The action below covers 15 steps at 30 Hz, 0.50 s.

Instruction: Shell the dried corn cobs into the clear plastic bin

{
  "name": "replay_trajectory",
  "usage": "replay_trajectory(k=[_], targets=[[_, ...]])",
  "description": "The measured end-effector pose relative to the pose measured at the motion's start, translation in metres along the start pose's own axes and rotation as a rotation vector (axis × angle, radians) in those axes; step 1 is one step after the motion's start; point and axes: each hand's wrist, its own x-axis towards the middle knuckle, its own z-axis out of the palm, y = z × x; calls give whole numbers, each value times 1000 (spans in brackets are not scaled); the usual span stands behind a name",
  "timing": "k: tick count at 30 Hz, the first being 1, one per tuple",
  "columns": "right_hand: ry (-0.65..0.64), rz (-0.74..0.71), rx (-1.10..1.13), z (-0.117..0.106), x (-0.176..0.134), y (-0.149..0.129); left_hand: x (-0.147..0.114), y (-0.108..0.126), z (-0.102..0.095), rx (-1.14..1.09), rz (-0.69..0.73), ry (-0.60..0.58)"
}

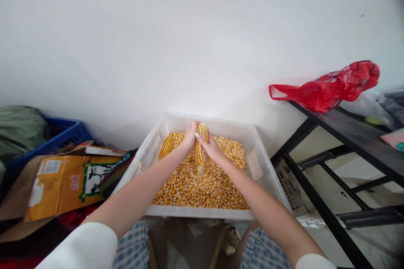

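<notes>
Between my two hands, a partly stripped corn cob stands nearly upright over a white plastic bin. My left hand is closed around its left side near the top. From the right, my right hand grips the same cob, its thumb laid across the front. Yellow kernel rows remain on the left and middle, while a pale bare strip shows along the right. Loose corn kernels fill the bin below. More whole corn cobs lie at the bin's left, partly behind my left forearm.
On the left, a flattened orange cardboard box leans beside a blue crate holding a green bag. To the right stands a black-framed table with a red plastic bag on its edge. A white wall rises behind the bin.
</notes>
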Motion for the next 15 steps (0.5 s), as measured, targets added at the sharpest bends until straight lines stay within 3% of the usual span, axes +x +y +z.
replay_trajectory(k=[3, 9, 15], targets=[[-8, -31, -76, -3, -3, -7, -5, 0, 3, 42, 3, -86], [-27, -59, -188, -2, -8, -2, -5, 0, -1, 70, -57, -94], [-76, 13, -103, -8, 0, 8, 0, -1, -5, -26, -176, -153]])
